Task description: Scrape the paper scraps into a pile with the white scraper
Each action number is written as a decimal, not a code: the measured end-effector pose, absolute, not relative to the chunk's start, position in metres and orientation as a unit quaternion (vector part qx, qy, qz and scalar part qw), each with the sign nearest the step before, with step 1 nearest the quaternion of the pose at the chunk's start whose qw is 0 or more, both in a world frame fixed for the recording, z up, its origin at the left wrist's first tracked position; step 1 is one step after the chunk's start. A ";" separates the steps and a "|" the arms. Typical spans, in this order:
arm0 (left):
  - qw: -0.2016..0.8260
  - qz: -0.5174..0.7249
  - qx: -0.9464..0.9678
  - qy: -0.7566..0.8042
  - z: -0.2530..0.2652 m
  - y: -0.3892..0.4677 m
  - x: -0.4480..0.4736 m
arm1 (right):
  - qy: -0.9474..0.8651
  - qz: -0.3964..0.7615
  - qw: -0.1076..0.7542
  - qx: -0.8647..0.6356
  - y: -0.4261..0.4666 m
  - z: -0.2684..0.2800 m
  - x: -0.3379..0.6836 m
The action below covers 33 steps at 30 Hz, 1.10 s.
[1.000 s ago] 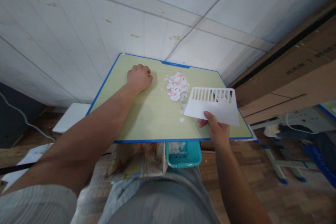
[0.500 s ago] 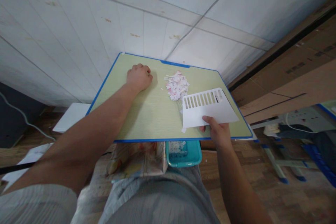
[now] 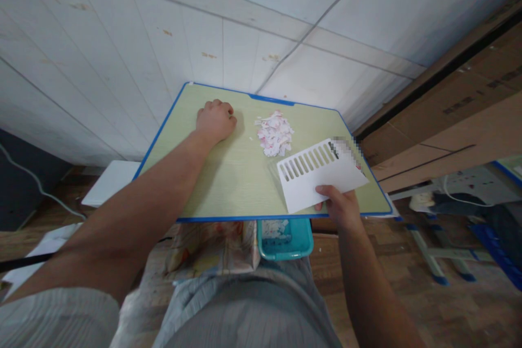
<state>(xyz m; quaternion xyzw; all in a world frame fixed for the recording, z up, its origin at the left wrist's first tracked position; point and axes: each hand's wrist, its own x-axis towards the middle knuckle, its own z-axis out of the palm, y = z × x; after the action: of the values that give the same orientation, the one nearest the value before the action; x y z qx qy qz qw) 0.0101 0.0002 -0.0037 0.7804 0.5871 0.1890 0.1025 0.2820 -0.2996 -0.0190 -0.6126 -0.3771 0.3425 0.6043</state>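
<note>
My left hand [image 3: 216,119] rests on the pale green tabletop [image 3: 232,179], fingers loosely curled and nothing visible in them. To its right lies a heap of small torn paper scraps [image 3: 275,134], white with some pink. My right hand [image 3: 342,205] grips the near edge of a white slotted panel [image 3: 322,176], thumb on top and fingers underneath. A row of long rounded openings runs along the panel's far side. Something clear shows past its left edge, and its far right corner is blurred out. The panel is tilted above the table, nearer to me than the scraps.
A blue rim [image 3: 248,219] edges the table, which stands against a white panelled wall [image 3: 240,49]. Below its front edge is a teal basket [image 3: 302,247] with pale bits inside, beside a patterned bag [image 3: 232,261]. Cardboard boxes [image 3: 444,109] stand on the right.
The slotted panel has turned in my right hand's grip, its left end swinging toward me. A small white scrap at its near left corner no longer shows. My left hand stays put.
</note>
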 end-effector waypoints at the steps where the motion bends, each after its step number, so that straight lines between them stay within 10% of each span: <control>1: 0.103 0.188 0.781 0.587 -0.003 0.000 0.010 | -0.371 0.325 0.617 -0.613 -0.298 -0.020 0.281; 33: 0.095 0.191 0.781 0.587 -0.006 0.004 0.011 | -0.420 0.317 0.558 -0.641 -0.301 -0.009 0.273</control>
<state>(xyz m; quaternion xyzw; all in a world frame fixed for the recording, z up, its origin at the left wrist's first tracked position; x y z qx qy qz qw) 0.0109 0.0036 -0.0061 0.7809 0.5872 0.1910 0.0946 0.2733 -0.3015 -0.0089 -0.6413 -0.4201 0.3171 0.5583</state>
